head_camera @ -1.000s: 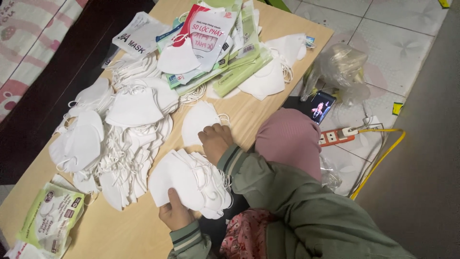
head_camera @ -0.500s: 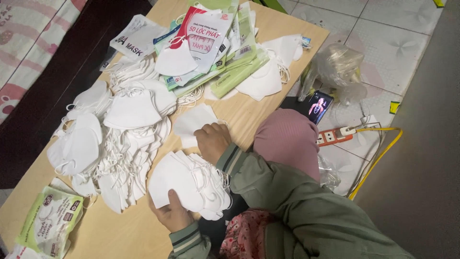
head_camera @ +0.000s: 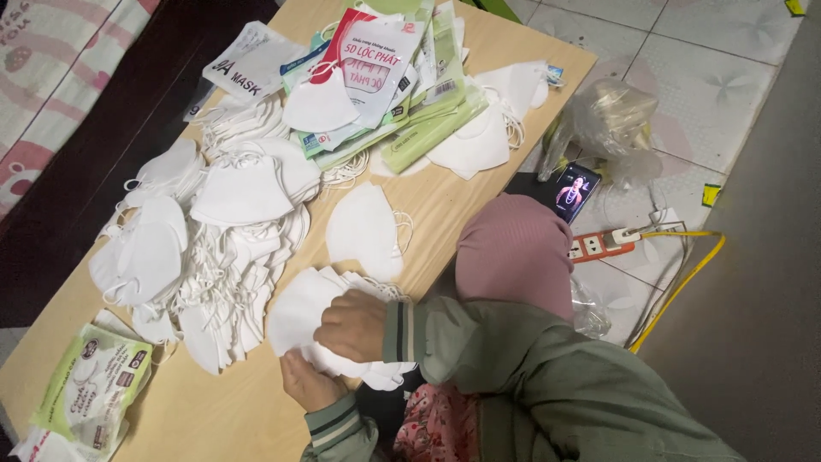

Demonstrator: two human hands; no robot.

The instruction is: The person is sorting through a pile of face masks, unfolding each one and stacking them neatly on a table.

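Two hands close on one fanned stack of white masks (head_camera: 312, 321) at the near edge of the wooden table (head_camera: 445, 205). Right hand (head_camera: 352, 325): lies on top of the stack, fingers curled and pressing down, thumb side toward the table. Left hand (head_camera: 310, 385): under the near edge of the stack, fingers closed upward against it; fingertips covered by masks. Handling note, as a judgement: the stack looks loosely squared, edges stepped like cards, so an even pinch from both sides and tucked ear loops would probably keep it from sliding apart; loops trail at the right edge and could snag. Next outward: single folded mask (head_camera: 363, 231), lying flat and alone just beyond the stack, apart from it. Further left: large loose heap of masks (head_camera: 201, 248) with tangled loops, count impossible to tell. Far end: pile of printed flat packets (head_camera: 385, 77), green, red and white, overlapping. Near left corner: one green-and-white filled packet (head_camera: 90, 393), partly cut off by the frame. Off the table, right: pink-clad knee (head_camera: 517, 252), lit phone (head_camera: 575, 190), power strip (head_camera: 603, 245) with yellow cable (head_camera: 684, 282), crumpled clear plastic bag (head_camera: 616, 115). Hidden or unclear: underside of the stack, left fingertips, number of masks held, and whatever lies beneath the green sleeve (head_camera: 547, 385).
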